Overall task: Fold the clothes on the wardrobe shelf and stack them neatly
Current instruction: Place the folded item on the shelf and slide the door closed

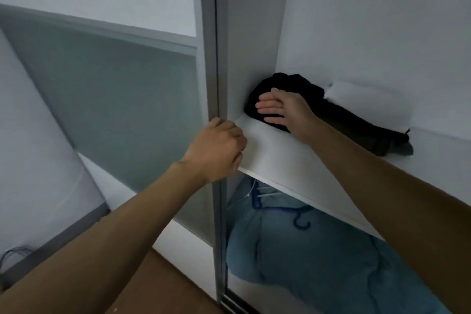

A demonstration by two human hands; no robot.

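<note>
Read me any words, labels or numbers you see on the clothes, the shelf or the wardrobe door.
None: no readable text anywhere in view. The black garment under the right hand, the white cloth, the shelf, the door frame and the blue clothes below show no print, label or number.

No text, label, brand, number or sign can be read anywhere. The dark clothes, the wardrobe shelf, the sliding door at left and the blue garment at lower right show plain surfaces.
</note>
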